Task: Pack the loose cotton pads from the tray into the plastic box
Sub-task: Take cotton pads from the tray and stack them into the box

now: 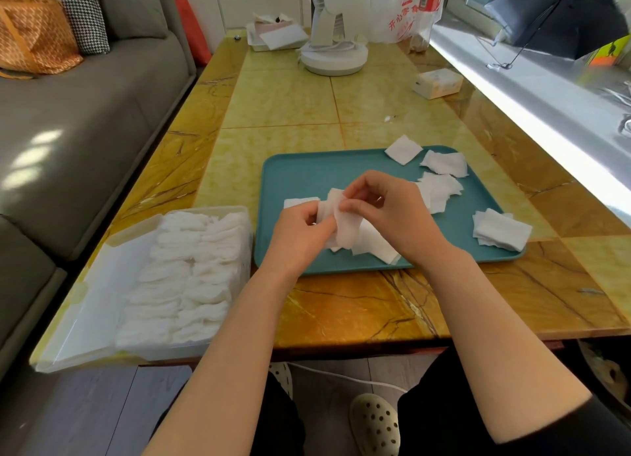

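Observation:
A teal tray (307,168) lies on the yellow table with several loose white cotton pads (444,163) scattered over its right side and a small pile (500,230) at its right edge. Above the tray's front middle, my left hand (300,232) and my right hand (386,209) both pinch a few white pads (346,228) held together between them. More pads lie under my hands. A clear plastic box (102,284) stands left of the tray, its right half filled with rows of stacked pads (191,271).
A white desk fan (333,45), a small tissue box (437,83), a plastic bag and a paper-filled tray stand at the table's far end. A grey sofa (85,114) runs along the left. A windowsill borders the right side.

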Demonstrator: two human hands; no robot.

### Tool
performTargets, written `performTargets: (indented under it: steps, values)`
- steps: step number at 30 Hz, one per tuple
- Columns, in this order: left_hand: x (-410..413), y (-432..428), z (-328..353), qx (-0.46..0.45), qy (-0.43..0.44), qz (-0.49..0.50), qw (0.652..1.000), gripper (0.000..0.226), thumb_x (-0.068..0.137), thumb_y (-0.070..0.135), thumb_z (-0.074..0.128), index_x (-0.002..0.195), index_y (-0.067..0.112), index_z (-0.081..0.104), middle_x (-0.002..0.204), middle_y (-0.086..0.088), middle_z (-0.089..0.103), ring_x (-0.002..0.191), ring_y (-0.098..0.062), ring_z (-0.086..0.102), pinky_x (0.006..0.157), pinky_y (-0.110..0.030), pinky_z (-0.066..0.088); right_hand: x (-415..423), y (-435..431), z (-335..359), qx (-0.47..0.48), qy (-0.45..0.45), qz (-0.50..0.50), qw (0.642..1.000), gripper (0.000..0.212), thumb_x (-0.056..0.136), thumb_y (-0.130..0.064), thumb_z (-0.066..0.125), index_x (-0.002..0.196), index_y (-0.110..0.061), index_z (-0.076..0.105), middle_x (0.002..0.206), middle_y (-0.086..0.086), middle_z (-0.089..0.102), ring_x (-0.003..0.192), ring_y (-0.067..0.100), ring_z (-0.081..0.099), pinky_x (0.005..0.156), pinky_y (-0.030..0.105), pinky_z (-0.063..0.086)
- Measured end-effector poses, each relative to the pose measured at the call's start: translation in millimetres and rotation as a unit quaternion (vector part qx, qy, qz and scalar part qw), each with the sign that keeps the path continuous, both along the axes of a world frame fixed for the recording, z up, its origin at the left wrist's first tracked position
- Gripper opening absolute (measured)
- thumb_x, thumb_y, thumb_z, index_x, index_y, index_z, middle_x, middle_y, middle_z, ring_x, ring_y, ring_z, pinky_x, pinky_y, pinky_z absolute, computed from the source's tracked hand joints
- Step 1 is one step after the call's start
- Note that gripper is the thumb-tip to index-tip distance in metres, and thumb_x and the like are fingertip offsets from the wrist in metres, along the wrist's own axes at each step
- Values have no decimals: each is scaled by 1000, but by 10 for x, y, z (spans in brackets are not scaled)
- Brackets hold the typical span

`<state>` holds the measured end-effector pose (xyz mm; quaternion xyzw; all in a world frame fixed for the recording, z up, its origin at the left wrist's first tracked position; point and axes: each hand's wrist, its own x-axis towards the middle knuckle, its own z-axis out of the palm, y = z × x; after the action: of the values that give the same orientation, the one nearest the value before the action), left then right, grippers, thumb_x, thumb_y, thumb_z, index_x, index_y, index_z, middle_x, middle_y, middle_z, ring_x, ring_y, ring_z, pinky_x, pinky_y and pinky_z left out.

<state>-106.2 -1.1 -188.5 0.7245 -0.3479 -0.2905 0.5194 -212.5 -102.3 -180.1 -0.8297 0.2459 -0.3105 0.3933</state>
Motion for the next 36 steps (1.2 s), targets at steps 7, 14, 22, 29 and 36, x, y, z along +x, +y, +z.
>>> performTargets:
  steps: [7, 14, 22, 29, 36]
  values:
    - [-14, -18, 26, 24, 23, -6, 999, 27, 85, 20, 46, 85, -3, 59, 84, -14, 52, 80, -20, 46, 72, -43, 43, 20, -11, -21, -12, 13, -14, 1000, 10, 82, -19, 71, 83, -24, 62, 80, -16, 61, 73, -4, 53, 66, 10, 41]
    - [-50, 1, 42, 3, 16, -9, 1000, 39, 89, 41, 60, 92, 4, 70, 91, -15, 68, 81, -22, 60, 74, -36, 47, 57, 16, -19, 11, -39, -32, 999, 9, 84, -11, 68, 80, -18, 63, 73, -13, 61, 67, -4, 54, 62, 8, 41]
    - [63, -8, -46, -5, -51, 110, 993, 29, 90, 23, 61, 91, -6, 63, 79, -10, 57, 74, -19, 49, 67, -33, 37, -17, -164, -206, -11, 221, -101, 970, 24, 89, -29, 63, 110, -17, 60, 104, -2, 58, 91, 13, 55, 81, 26, 42]
    - [61, 15, -32, -5, -58, 132, 990, 23, 89, 20, 61, 92, -3, 64, 76, -5, 56, 73, -19, 49, 66, -31, 37, -10, -120, -170, -43, 313, -73, 946, 25, 85, -21, 67, 110, -19, 63, 103, 1, 62, 90, 13, 48, 76, 26, 39]
    - [68, 46, -17, 1, -55, 156, 986, 24, 90, 18, 58, 91, -6, 62, 77, -8, 54, 71, -17, 46, 63, -30, 35, 10, -105, -114, 0, 153, -123, 980, 9, 88, -22, 64, 92, -18, 58, 80, -8, 54, 75, 8, 50, 65, 17, 36]
